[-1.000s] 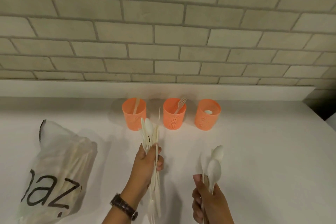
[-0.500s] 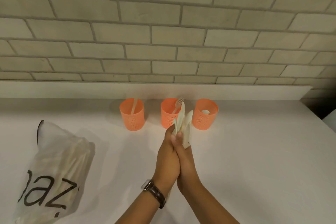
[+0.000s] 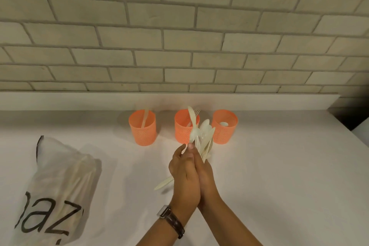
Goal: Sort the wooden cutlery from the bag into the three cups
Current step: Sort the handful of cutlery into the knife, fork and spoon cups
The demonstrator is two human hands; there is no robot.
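Left cup (image 3: 142, 133) holds a knife (image 3: 145, 118), middle cup (image 3: 182, 133) a fork (image 3: 197, 112), right cup (image 3: 225, 135) a spoon (image 3: 224, 124). I read left grip (image 3: 183, 177) and right grip (image 3: 206, 175) pressed together, clamping a cutlery bundle (image 3: 205, 138).

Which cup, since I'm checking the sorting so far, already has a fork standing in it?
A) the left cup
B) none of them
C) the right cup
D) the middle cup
D: the fork sticks up above the rim of the middle cup, just behind the cutlery held between the left hand and the right hand.
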